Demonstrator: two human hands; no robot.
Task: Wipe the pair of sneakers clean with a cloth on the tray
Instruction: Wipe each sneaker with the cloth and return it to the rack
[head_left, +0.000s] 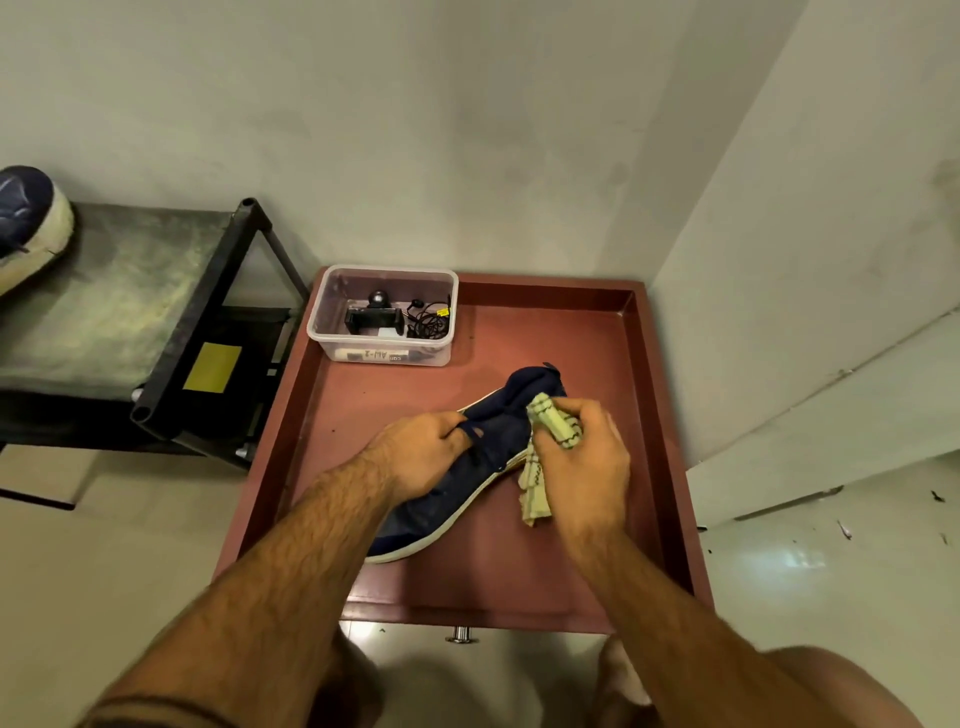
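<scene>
A reddish-brown tray (597, 571) with raised walls sits on a pale floor in the corner of a room, and everything else is placed here by reference to it. To the left of the tray stands a dark metal-framed rack (156, 322) with a worn greenish top; a second sneaker (26, 223), navy with a pale sole, rests at the far left edge of that top, well apart from the tray and partly cut off by the picture's border.

Inside the tray, near its middle, lies a navy sneaker (498, 447) with a white sole, its length running diagonally from the near left toward the far right. The left hand (421, 447) grips the shoe's upper from the left side, fingers curled over the opening. The right hand (582, 457) is clenched around a pale yellow-green cloth (550, 421) with dark stitching, holding a bunched part against the shoe's heel end while a loose tail of the cloth hangs down beside the sole toward the tray floor.

In the tray's far left corner stands a clear plastic container (382, 353) holding a small black clamp-like device (374, 319) and a coiled black cable (428, 322). A small metal knob (460, 635) projects from the tray's near edge.
</scene>
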